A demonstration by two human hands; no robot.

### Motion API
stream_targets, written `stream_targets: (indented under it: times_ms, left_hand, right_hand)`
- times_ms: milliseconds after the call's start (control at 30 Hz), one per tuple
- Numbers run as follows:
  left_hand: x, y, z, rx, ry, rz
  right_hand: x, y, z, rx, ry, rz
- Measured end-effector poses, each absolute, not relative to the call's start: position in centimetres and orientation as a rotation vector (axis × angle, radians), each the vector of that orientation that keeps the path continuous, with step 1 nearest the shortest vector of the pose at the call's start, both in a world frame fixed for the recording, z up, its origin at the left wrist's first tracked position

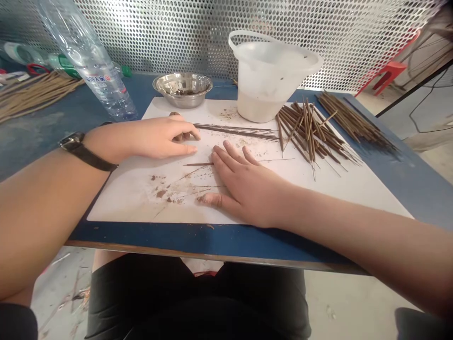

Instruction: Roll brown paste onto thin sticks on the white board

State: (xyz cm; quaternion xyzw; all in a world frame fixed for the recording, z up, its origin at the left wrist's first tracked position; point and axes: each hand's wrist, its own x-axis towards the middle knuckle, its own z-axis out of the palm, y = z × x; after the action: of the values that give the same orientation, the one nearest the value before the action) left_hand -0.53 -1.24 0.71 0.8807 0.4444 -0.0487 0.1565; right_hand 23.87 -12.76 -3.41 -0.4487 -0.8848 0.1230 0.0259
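My right hand (244, 184) lies flat and open on a white board (354, 184), palm down over a thin stick (198, 164) that is coated brown at its left end. My left hand (163, 137), with a black watch on the wrist, rests on the board with its fingers curled over the end of a bundle of thin bare sticks (237, 131). What the curled fingers grip beyond that end is hidden. Brown paste smears (166, 191) mark the board near my right thumb.
A pile of brown coated sticks (307, 132) lies at the board's right, with more (354, 120) on the blue table (35, 137). A white plastic bucket (269, 75), a steel bowl (182, 89) and a clear water bottle (92, 61) stand at the back. More sticks (31, 94) lie far left.
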Motion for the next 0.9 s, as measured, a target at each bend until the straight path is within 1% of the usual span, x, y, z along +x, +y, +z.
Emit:
stream_targets:
  times_ms: [167,367,567,767,900]
  left_hand:
    - [-0.5,-0.7,0.4,2.537,1.265,-0.171]
    - [-1.1,0.2,-0.1,2.516,1.278,-0.146]
    - [-0.6,-0.4,0.3,2.525,1.283,-0.163]
    - [-0.9,0.4,-0.2,2.535,1.275,-0.149]
    - [-0.9,0.3,-0.2,2.538,1.28,-0.165]
  right_hand:
    - [24.3,-14.6,-3.2,-1.394,-2.766,0.345]
    - [24.5,-12.5,-3.8,-1.409,-2.73,0.288]
    - [24.9,-14.6,-3.9,-1.415,-2.755,0.255]
    - [24.6,-12.7,-3.5,-1.471,-2.731,0.247]
    - [25.1,-13.8,-3.7,-1.427,-2.75,0.207]
